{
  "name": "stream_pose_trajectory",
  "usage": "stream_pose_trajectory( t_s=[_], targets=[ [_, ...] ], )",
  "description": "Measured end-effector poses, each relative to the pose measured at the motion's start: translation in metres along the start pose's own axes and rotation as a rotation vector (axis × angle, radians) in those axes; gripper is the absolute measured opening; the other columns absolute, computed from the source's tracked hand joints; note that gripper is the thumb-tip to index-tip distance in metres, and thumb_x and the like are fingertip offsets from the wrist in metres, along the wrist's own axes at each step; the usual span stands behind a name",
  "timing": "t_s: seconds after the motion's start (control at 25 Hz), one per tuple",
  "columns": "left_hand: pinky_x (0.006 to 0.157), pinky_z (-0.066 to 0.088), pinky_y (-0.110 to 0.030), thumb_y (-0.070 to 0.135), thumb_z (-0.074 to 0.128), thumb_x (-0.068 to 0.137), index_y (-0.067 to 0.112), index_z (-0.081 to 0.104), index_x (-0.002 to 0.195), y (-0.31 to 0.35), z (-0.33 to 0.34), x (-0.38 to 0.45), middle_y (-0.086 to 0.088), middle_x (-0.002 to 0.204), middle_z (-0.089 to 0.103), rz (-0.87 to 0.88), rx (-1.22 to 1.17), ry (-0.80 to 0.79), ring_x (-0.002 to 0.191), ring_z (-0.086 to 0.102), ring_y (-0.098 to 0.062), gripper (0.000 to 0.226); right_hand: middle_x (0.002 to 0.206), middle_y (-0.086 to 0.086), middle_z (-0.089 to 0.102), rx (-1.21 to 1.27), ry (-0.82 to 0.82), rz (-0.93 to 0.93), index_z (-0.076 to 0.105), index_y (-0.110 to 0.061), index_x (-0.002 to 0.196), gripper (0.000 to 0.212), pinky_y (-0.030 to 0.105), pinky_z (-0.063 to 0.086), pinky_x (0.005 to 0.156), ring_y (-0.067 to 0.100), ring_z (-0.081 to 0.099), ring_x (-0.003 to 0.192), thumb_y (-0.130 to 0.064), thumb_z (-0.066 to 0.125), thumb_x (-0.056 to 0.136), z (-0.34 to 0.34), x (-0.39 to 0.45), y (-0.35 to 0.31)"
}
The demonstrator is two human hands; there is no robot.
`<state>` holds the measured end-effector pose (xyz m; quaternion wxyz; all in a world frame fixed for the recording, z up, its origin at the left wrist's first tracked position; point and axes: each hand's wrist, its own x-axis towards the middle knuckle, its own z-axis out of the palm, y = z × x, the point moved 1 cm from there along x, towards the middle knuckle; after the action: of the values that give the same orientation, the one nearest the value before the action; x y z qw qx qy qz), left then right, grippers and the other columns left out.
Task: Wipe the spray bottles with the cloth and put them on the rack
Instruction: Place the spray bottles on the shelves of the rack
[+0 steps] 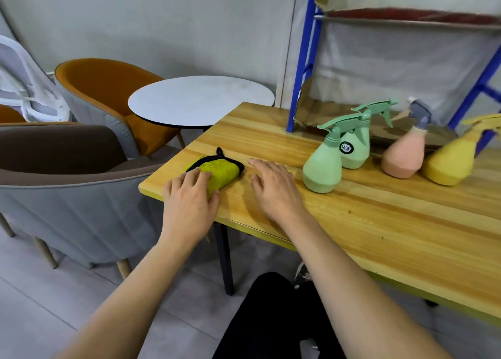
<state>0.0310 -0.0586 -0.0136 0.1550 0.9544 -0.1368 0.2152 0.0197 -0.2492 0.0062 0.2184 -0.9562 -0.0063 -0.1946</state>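
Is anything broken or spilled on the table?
No spill shows. The odd thing is the blue metal rack: its brown cardboard shelf liner looks torn and ragged at the near edge. All four plastic spray bottles stand upright.

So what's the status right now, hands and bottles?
Left hand resting on the cloth, right hand open, flat on the table. Four spray bottles unwiped, off the rack. Nothing blocking.
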Motion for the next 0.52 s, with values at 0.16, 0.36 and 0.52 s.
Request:
stream_pose_trajectory(
  t_s=[0.16,0.36,0.52],
  targets=[
    [0.109,0.040,-0.056,0.030,0.067,0.093,0.015,0.064,0.131,0.059,-0.001,0.002,-0.010,0.136,0.064,0.084,-0.103,0.023,0.132,0.052,-0.040,0.041,0.137,-0.002,0.060,0.019,0.046,0.066,0.053,-0.029,0.141,0.039,0.041,0.039,0.109,0.021,0.052,0.126,-0.028,0.051,0.102,-0.045,-0.028,0.028],
    [0.106,0.041,-0.048,0.032,0.059,0.098,0.020,0.057,0.137,0.121,0.007,0.011,-0.004,0.138,0.062,0.154,-0.285,-0.117,0.132,0.052,-0.035,0.041,0.120,-0.005,0.068,0.051,0.128,0.169,0.065,-0.026,0.124,0.027,0.039,0.046,0.100,0.017,0.057,0.113,-0.025,0.058,0.098,-0.085,-0.056,0.073],
    [0.109,0.041,-0.042,0.033,0.056,0.102,0.022,0.045,0.150,0.157,0.013,0.034,-0.003,0.147,0.056,0.149,-0.485,-0.229,0.135,0.049,-0.029,0.051,0.109,-0.005,0.070,0.097,0.256,0.346,0.069,-0.025,0.111,0.018,0.036,0.052,0.089,0.017,0.063,0.104,-0.027,0.059,0.096,-0.105,-0.052,0.119]
  ],
)
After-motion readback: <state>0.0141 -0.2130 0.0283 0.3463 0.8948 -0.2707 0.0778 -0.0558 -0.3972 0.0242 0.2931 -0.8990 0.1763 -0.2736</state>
